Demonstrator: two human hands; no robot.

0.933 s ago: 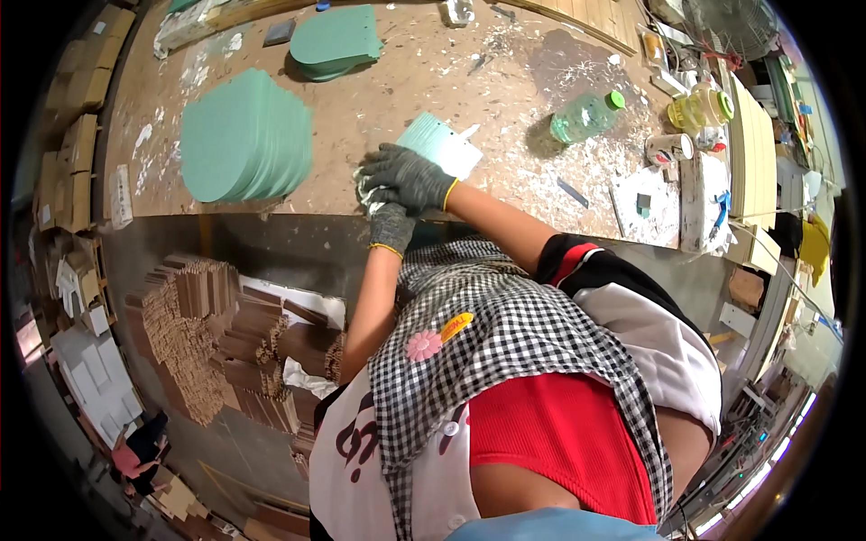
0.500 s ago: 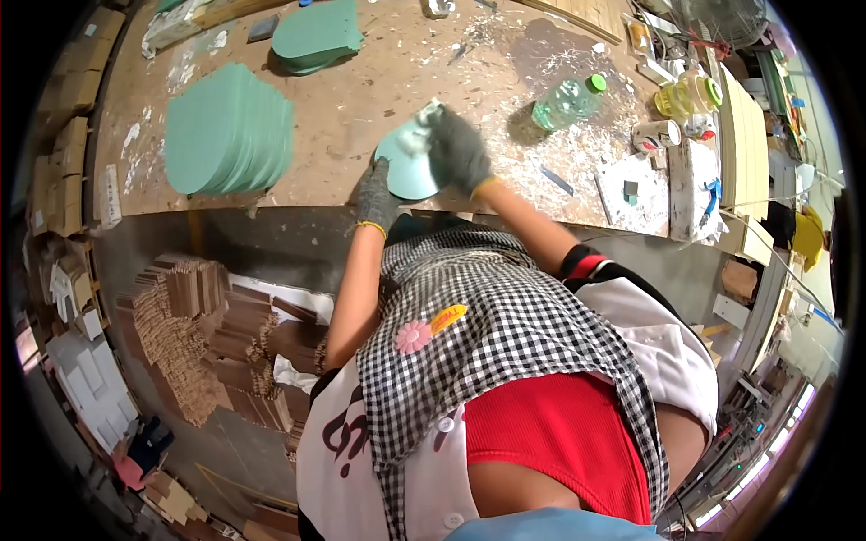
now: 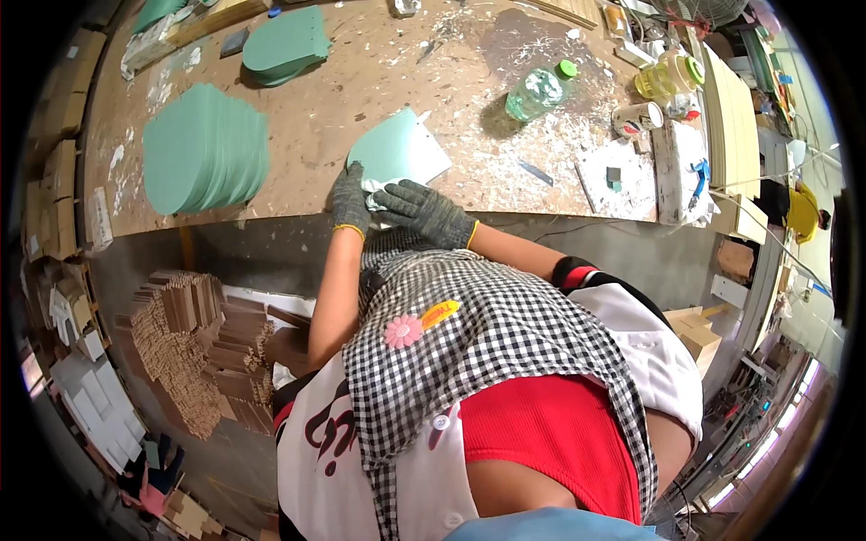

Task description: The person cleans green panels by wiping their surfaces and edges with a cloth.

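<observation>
A pale green, thin panel (image 3: 383, 149) with a rounded end lies near the table's front edge, its right part bright with glare. My left hand (image 3: 350, 198), in a dark grey knitted glove, grips the panel's left near edge. In the same kind of glove, my right hand (image 3: 419, 212) lies over the near edge, fingers stretched toward the left hand. Beneath those fingers a crumpled white cloth (image 3: 375, 187) shows, pressed on the panel. The fingertips' hold on the cloth is partly hidden.
To the left stands a stack of similar green panels (image 3: 203, 153), with a smaller stack (image 3: 284, 45) behind it. A green-capped bottle (image 3: 539, 92), a can (image 3: 637, 119) and a thin metal blade (image 3: 536, 172) lie to the right. Brown strips (image 3: 189, 352) are piled below left.
My right hand has swept from the panel's far right side to its near edge, taking the white cloth along. The left hand stays on the panel's left edge. The whole view has shifted slightly.
</observation>
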